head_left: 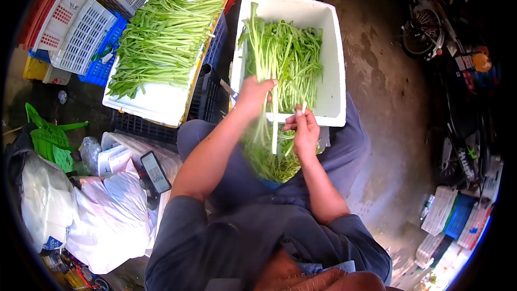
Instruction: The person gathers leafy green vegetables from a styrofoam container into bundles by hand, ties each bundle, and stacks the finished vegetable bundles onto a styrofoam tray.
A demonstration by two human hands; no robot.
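Observation:
My left hand (255, 96) is closed around a bunch of long, pale-stemmed leafy greens (262, 54) that look like water spinach. The bunch stands over the near left side of a white foam box (331, 64). More greens (299, 56) lie inside that box, stems toward me. Just to the right, my right hand (305, 133) has its fingertips pinched on a pale stem (304, 107) by the box's near rim. Below both hands, a loose heap of greens (269, 156) sits between my knees, partly blurred.
At left, a white foam lid (134, 105) carries neatly laid greens (167, 40) above dark crates. Plastic baskets (78, 32) stack behind it. A phone (156, 172), white bags (110, 215) and a green plastic stool (51, 134) are lower left. Motorbikes (425, 27) stand at right.

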